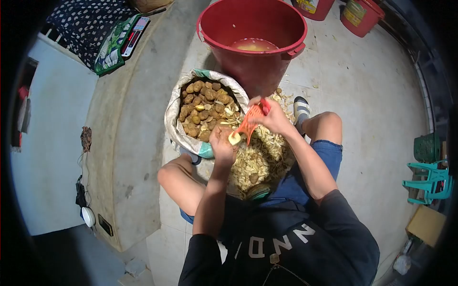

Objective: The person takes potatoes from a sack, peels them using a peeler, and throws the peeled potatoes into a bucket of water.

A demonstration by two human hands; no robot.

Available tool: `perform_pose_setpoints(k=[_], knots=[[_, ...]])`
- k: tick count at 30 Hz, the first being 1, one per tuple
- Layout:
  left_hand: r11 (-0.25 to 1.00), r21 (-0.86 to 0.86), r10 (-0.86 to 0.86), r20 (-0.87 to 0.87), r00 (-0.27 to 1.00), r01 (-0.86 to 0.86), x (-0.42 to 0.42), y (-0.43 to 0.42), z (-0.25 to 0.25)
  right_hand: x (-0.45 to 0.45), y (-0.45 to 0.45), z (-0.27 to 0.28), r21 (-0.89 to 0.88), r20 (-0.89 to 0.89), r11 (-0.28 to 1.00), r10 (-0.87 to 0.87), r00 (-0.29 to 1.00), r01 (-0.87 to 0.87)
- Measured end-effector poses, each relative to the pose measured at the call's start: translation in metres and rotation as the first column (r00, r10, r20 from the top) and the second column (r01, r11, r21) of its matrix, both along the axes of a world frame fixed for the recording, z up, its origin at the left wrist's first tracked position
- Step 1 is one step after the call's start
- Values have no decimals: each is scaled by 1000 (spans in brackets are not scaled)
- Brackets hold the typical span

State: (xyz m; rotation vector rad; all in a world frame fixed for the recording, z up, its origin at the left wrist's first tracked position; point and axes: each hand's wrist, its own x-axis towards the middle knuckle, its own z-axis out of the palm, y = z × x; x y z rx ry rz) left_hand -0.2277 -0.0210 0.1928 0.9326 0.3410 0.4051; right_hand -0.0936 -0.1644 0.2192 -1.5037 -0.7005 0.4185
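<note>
My left hand (pixel 222 141) is closed around a partly peeled potato (pixel 234 138), its pale flesh facing up. An orange-red peeler (pixel 249 125) is gripped in my right hand (pixel 273 117), its lower end close beside the potato; whether they touch is unclear. Left of my hands stands an open white sack (pixel 174 125) full of brown potatoes (pixel 202 102), with some peelings on top. Below and right of my hands lies a large heap of pale peelings (pixel 257 162), with a brown potato (pixel 254 178) on it.
A big red bucket (pixel 253 62) with some liquid inside stands just beyond the sack. Two more red buckets (pixel 361 18) are at the upper right. A concrete ledge (pixel 138 143) runs along the left, with a phone (pixel 105 225). Turquoise stools (pixel 429 180) stand far right.
</note>
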Motion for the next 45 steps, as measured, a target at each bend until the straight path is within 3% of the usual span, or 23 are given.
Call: perform_pose_setpoints(k=[1, 3, 7, 9, 13, 15, 17, 19, 20, 21, 22, 23, 26, 29, 30, 32, 34, 35, 37, 38, 41, 43, 45], knots=[[1000, -1, -3, -2, 1000, 3, -4, 2, -4, 3, -3, -3, -1, -2, 1000, -3, 1000, 3], [859, -507, -144, -121, 982, 63, -4, 9, -9, 11, -5, 1, 59, -242, 995, -58, 969, 75], [866, -499, -123, -210, 970, 2, -3, 6, -6, 3, -1, -6, 50, -23, 996, -77, 997, 78], [888, -458, -117, -152, 981, 34, -1, 13, -9, 18, -10, -9, 57, -83, 972, -224, 971, 230], [825, -562, -74, 1, 997, 62, 7, 30, -12, 11, -4, -13, 85, -52, 986, -142, 989, 146], [741, -669, -64, -156, 986, -57, 9, 33, -20, 9, -1, -10, 62, -88, 989, -129, 988, 135], [750, -661, -114, -180, 977, -35, 8, 37, -28, 8, -2, -11, -118, -36, 978, -179, 983, 173], [896, -444, -84, -145, 986, 11, 6, 33, -23, 3, 3, -10, -83, -117, 983, -171, 978, 162], [957, -232, 109, -278, 954, -177, 13, 20, -22, -2, 6, -8, 13, -133, 994, -107, 985, 110], [956, -233, 111, -275, 955, -178, 13, 14, -19, -5, 7, -3, 111, -140, 992, -42, 989, 58], [988, -115, 79, -176, 981, -100, 10, 10, -16, -6, 5, 5, -27, 72, 997, -74, 995, 76], [999, 12, 33, -83, 996, -32, 7, 7, -14, -1, 5, 0, -28, 71, 997, -76, 995, 78], [992, -125, -9, -61, 998, 2, 7, 7, -6, 21, -4, -7, 33, -229, 985, -158, 961, 170], [914, -388, -5, -307, 952, -120, 14, 3, -2, -6, 5, 3, 135, 51, 991, -22, 998, 15], [878, -476, -73, -241, 968, -52, 12, 2, -3, -5, 2, 3, -64, 153, 996, -50, 987, 61], [793, -610, -154, -187, 970, 9, 6, 1, 2, 17, -1, -22, 14, -27, 993, -113, 993, 114], [772, -628, -213, -105, 971, 101, 4, 7, -3, 22, -4, -11, 77, -238, 988, -114, 965, 136], [741, -644, -270, -26, 963, 190, 3, 8, -6, 14, -2, -10, 78, -237, 988, -114, 965, 136], [756, -649, -248, -161, 955, 87, 8, 5, 5, -8, 5, 0, 143, 25, 989, -27, 999, 23], [763, -642, -253, -179, 951, 82, 9, 5, 1, -9, 1, 9, -106, 156, 991, -62, 986, 80], [759, -631, -274, -86, 958, 161, 5, 8, -6, 27, -4, -30, 132, -73, 957, -250, 965, 258], [728, -643, -324, -19, 946, 236, 7, 10, -5, 31, -17, -15, 126, -77, 949, -280, 957, 288], [808, -567, -334, -216, 918, 160, 33, 22, -7, 33, -28, 0, 135, -22, 946, -293, 956, 294]])
